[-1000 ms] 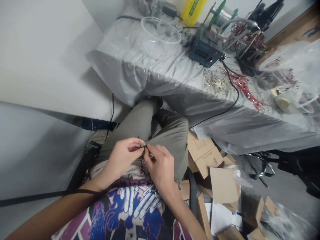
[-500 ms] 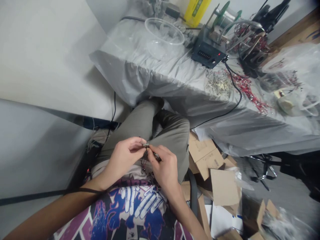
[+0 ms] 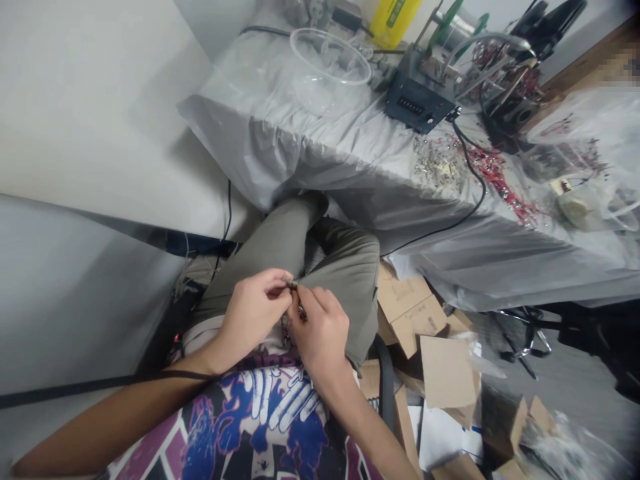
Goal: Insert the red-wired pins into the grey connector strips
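Metal, silver-grey: small silver-grey metal piece (image 3: 293, 285), held over the lap, just in front of the olive-green trousers (image 3: 280, 240) and below the near edge of the surface.
Left hand (image 3: 253, 313): grip closed on the small silver-grey metal piece, thumb and forefinger pinching it from the left.
Right hand (image 3: 320, 330): grip closed, fingertips meeting the same piece from below and to the right; the two hands touch at the fingertips.
Thin dark wire strands (image 3: 285, 328): hanging between the hands, too small to make out in detail.
Purple, blue and white printed shirt (image 3: 270, 413): directly beneath the wrists.
Black strap (image 3: 100, 383): across the left forearm.
Surface draped in grey plastic sheeting (image 3: 300, 153): beyond the knees, well apart from the hands. On it:
- clear round plastic bowl (image 3: 330, 60), far left
- dark blue-grey box-shaped device (image 3: 417, 107), just right of the bowl
- black cable (image 3: 465, 200), running from the device over the front edge
- scattered small silver metal parts (image 3: 435, 163), near the cable
- red wire offcuts (image 3: 495, 173), right of the cable

Brown cardboard pieces (image 3: 415, 307): on the floor, right of the trousers
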`<state>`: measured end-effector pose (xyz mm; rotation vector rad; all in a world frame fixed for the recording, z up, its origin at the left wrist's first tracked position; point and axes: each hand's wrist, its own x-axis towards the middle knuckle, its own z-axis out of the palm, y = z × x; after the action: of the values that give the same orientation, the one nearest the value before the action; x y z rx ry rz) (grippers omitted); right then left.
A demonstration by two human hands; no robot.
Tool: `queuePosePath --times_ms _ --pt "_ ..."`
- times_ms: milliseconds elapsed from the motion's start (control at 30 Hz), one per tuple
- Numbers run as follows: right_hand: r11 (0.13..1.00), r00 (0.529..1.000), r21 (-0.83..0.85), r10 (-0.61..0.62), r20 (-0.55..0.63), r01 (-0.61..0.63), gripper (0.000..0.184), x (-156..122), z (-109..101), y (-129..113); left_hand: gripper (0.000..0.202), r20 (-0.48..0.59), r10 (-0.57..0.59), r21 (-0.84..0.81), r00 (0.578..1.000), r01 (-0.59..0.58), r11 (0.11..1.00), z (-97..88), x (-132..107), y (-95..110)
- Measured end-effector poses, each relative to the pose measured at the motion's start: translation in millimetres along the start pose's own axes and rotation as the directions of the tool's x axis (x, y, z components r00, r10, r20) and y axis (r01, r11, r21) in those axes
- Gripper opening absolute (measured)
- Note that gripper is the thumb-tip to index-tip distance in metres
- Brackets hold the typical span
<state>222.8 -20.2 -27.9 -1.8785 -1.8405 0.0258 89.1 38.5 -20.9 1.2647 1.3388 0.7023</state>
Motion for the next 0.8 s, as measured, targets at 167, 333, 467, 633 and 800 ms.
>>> queuePosePath --times_ms 167,333,467,633,800 --pt "0.997 1.000 -0.074 -0.005 0.002 0.006 0.024 0 5 2 0.027 -0.005 -0.046 0.022 0.999 0.046 0.999 1.1 7 6" --pt "0.992 1.000 -0.127 -0.008 -0.022 0.006 0.022 0 11 1 0.029 0.008 -0.088 0.005 0.996 0.088 0.996 2.3 13 3" --pt "0.988 1.000 -0.150 -0.022 -0.016 0.019 0.021 2 14 -1 0.030 0.003 -0.104 -0.011 0.995 0.104 0.994 3.1 14 1" --pt "0.990 1.000 -0.142 -0.017 -0.006 0.016 0.019 3 18 -1 0.034 0.010 -0.111 -0.019 0.994 0.111 0.994 0.9 15 -2" --pt "1.000 1.000 -0.009 0.026 0.003 -0.026 0.027 6 14 4 0.036 0.127 -0.095 -0.095 0.987 0.108 0.990 -9.2 12 -1"
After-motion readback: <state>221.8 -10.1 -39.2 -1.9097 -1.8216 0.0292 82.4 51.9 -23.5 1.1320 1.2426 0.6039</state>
